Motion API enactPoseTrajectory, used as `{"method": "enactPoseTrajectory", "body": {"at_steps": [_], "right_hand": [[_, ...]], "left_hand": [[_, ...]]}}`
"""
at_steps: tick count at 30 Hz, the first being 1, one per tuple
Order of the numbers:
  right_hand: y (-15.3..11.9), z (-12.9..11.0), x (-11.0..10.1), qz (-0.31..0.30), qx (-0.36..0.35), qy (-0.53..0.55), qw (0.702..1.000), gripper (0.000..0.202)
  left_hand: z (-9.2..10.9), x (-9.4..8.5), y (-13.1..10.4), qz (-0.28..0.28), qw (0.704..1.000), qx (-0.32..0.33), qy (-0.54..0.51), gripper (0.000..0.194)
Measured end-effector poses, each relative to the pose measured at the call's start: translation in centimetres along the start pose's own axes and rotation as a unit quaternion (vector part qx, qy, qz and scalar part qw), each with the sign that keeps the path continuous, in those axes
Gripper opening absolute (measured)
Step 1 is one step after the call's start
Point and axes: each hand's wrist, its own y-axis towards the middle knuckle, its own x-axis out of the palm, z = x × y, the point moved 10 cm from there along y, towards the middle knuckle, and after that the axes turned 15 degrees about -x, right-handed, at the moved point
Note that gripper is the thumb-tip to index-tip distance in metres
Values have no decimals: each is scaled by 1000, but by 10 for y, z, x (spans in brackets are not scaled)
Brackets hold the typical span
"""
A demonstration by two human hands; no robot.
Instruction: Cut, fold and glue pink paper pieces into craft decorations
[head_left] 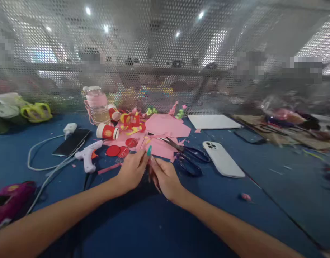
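Observation:
My left hand [132, 169] and my right hand [165, 178] meet above the blue table, fingers pinched together. Whatever sits between their fingertips is hidden or too small to name. A teal nail shows on the left thumb. Just beyond lie sheets of pink paper [165, 126] and scraps. Scissors [189, 152] with dark blue handles rest open to the right, their blades over the paper. Red discs [113, 151] and a pink strip [109, 168] are left of my hands. Farther left is a white glue gun [89, 155] with an orange trigger.
Near the glue gun are a black phone [71, 142], a charger [70, 128] and its white cable. A red paper cup [107, 132] lies before a pink-lidded bottle [97, 105]. To the right is a white phone [222, 159]. A perforated metal screen [159, 79] stands behind.

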Motion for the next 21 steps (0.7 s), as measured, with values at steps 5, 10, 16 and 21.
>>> {"method": "enactPoseTrajectory", "body": {"at_steps": [5, 10, 16, 21], "right_hand": [[-3, 1, -1, -3, 6, 0, 1000, 48], [-1, -3, -4, -5, -14, -38, 999, 47], [-1, -8, -3, -17, -43, -88, 995, 46], [-2, -6, -4, -16, -43, -101, 994, 47]], "left_hand": [[-11, 1, 0, -2, 998, -16, -68, 33], [-15, 7, 0, -41, 994, -22, -94, 37], [-5, 11, -4, -63, 994, 3, -84, 27], [-8, 10, -6, -40, 997, -9, -58, 26]]}}
